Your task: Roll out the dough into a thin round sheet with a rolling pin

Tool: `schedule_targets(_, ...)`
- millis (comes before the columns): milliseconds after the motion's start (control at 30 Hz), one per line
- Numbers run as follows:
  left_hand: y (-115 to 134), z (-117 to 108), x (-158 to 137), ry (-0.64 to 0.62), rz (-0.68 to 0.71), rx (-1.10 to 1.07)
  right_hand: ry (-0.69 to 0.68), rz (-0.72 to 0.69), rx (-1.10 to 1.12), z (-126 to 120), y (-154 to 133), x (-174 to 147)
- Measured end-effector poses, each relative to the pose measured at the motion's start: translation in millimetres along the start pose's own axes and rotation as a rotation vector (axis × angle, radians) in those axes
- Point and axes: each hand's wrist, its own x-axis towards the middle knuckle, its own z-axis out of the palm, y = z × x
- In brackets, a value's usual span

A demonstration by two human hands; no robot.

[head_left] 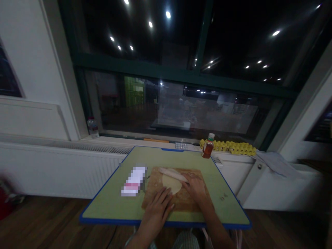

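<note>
A round, flat sheet of dough (171,184) lies on a wooden cutting board (185,204). Across its far edge rests a pale rolling pin (169,173), slanting from upper left to lower right. My right hand (195,186) is closed around the pin's right end, over the right side of the board. With fingers stretched out, my left hand (159,206) lies flat at the dough's near left edge, fingertips touching it. Part of the dough and the pin's right end are hidden under my hands.
The board lies on a small green table (103,204) with a blue rim. A blurred-out white and pink item (134,181) lies at left. A bottle of reddish liquid (207,148) stands at the far right corner. Yellow egg cartons (233,148) and a clear bottle (92,128) occupy the windowsill.
</note>
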Motion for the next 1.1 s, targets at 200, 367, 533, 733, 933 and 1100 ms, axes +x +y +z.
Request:
schedule_targets(200, 2, -2, -6, 0.078, 0.055, 0.149, 0.014, -0.025, -0.017, 3, 3, 2)
schedule_targets(367, 12, 4, -3, 0.107, 0.041, 0.239, 0.038, -0.044, -0.028, 10, 7, 3)
schedule_targets(533, 18, 11, 0, 0.100, 0.011, 0.270, 0.041, -0.026, -0.013, 9, 7, 2)
schedule_targets(733, 20, 11, 2, 0.090, -0.049, 0.214, 0.034, -0.013, 0.000, 8, 5, 1)
schedule_targets(933, 25, 8, 6, 0.059, -0.089, 0.125, 0.031, -0.019, -0.004, 10, 7, 1)
schedule_targets(1100, 26, 6, 8, 0.065, -0.102, 0.105, 0.008, -0.019, -0.002, 9, 7, 2)
